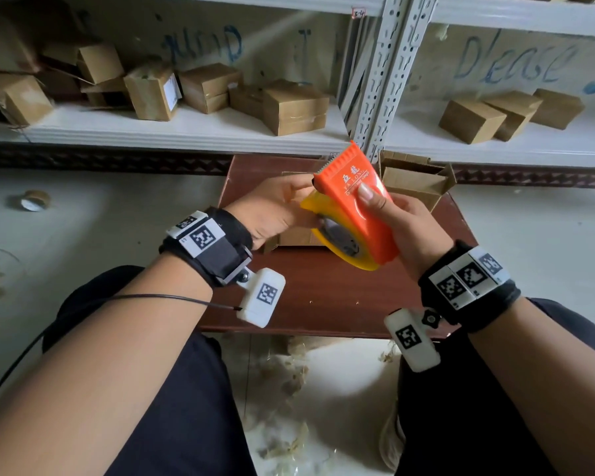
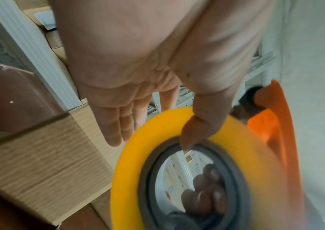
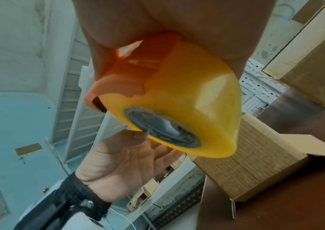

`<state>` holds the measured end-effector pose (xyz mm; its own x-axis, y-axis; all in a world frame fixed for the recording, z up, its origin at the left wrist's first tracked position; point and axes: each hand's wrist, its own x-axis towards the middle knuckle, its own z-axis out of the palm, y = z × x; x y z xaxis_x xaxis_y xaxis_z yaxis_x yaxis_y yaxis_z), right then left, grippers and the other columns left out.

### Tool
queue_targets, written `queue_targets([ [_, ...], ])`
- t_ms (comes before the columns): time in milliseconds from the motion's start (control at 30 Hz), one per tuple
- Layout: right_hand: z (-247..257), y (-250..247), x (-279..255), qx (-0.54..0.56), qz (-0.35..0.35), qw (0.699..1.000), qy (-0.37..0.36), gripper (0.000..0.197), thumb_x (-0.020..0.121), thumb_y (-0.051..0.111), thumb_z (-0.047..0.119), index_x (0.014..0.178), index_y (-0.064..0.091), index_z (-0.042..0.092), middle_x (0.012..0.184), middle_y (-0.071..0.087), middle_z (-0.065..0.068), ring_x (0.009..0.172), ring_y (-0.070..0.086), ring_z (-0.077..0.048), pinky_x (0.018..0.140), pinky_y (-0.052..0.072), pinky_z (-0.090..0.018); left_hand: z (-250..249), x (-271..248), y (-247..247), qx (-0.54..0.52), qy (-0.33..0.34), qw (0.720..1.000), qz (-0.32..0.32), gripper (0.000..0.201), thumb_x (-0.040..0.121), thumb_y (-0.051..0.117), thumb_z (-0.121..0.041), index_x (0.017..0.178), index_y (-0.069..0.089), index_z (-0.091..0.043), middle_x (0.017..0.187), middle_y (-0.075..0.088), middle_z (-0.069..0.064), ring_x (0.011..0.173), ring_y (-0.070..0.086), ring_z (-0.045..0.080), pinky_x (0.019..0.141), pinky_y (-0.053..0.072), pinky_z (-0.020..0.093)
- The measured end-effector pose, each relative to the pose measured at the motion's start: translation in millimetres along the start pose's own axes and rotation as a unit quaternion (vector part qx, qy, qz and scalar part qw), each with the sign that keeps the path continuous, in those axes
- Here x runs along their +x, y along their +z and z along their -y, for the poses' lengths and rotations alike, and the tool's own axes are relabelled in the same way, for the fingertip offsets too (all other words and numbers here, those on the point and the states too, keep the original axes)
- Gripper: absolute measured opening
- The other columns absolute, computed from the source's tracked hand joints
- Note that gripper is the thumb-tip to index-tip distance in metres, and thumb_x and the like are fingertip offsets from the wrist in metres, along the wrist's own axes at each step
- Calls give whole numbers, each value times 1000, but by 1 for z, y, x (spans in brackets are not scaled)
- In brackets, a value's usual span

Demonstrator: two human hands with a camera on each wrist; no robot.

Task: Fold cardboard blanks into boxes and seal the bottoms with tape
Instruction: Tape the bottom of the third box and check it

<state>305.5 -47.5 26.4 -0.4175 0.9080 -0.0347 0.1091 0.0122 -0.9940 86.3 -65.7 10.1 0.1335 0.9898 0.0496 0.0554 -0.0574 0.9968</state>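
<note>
Holding the orange tape dispenser (image 1: 352, 201), the right hand (image 1: 404, 218) wraps it; left hand (image 1: 272, 209) spread, thumb touching the roll (image 2: 177, 132). Both hide the box (image 1: 294, 237) on the counter (image 1: 323, 297).

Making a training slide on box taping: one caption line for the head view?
Right hand grips orange tape dispenser; left hand touches its yellow tape roll above brown table.

Black wrist straps (image 1: 217, 249) carry white coded tags; dark trousers (image 1: 172, 407); thin black cable (image 1: 152, 297).
</note>
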Motion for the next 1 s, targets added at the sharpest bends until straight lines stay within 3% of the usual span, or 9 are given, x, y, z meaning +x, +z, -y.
queue_targets([
  [100,-3,-1,-1,-19,-21,1000,-12,49,74,76,60,91,78,14,98,78,-21,80,73,-30,82,59,-49,-4,3,-3,-69,-15,997,-14,39,92,60,12,115,76,-15,110,76,7,106,70,20,102,53,44],
  [233,-7,1,0,-79,-43,996,-28,64,72,83,62,87,73,1,71,73,-10,59,67,-19,53,52,-27,-8,4,-1,-141,-88,984,-65,47,101,38,-9,82,81,-16,85,74,2,82,68,15,100,51,43],
  [300,-10,1,1,-112,-58,992,-29,71,70,85,63,85,70,-5,64,69,-4,52,63,-14,46,46,-22,-8,6,-1,-159,-109,979,-69,47,100,36,-18,79,78,-12,78,73,2,76,65,16,93,53,40],
  [433,-15,0,2,-162,-81,983,-8,74,72,78,70,85,74,-3,75,75,-14,56,66,-13,50,48,-22,-6,8,4,-152,-117,976,-103,29,105,53,-28,92,71,-10,80,73,4,77,66,18,88,59,38],
  [500,-14,-1,3,-183,-90,979,-6,74,72,77,73,84,75,0,78,76,-13,58,67,-12,52,50,-23,-4,9,8,-126,-114,978,-122,20,105,55,-14,95,72,-10,86,72,8,80,68,19,87,61,39],
  [567,-13,0,2,-201,-94,975,-12,72,72,76,74,82,76,3,75,76,-11,58,70,-14,51,51,-24,-3,8,10,-112,-120,977,-135,26,104,50,-1,91,72,-8,84,72,9,79,68,19,82,62,38],
  [700,-13,3,0,-242,-89,966,-21,71,74,74,77,73,72,6,68,74,-9,61,73,-24,54,52,-30,-4,7,6,-95,-126,978,-137,24,102,52,2,94,73,-6,88,71,11,78,66,20,77,59,35],
  [833,-12,6,-1,-255,-93,962,-14,67,76,73,74,65,68,8,54,65,0,44,57,-5,42,39,-15,0,6,7,-96,-132,975,-154,23,101,53,4,93,71,-8,88,73,10,76,68,19,72,61,32],
  [1000,-14,5,1,-268,-89,959,-19,71,76,71,78,69,72,7,61,70,-6,48,59,-7,44,41,-16,1,5,5,-92,-133,971,-174,26,100,58,5,85,72,-12,71,75,0,68,68,14,67,61,28],
])
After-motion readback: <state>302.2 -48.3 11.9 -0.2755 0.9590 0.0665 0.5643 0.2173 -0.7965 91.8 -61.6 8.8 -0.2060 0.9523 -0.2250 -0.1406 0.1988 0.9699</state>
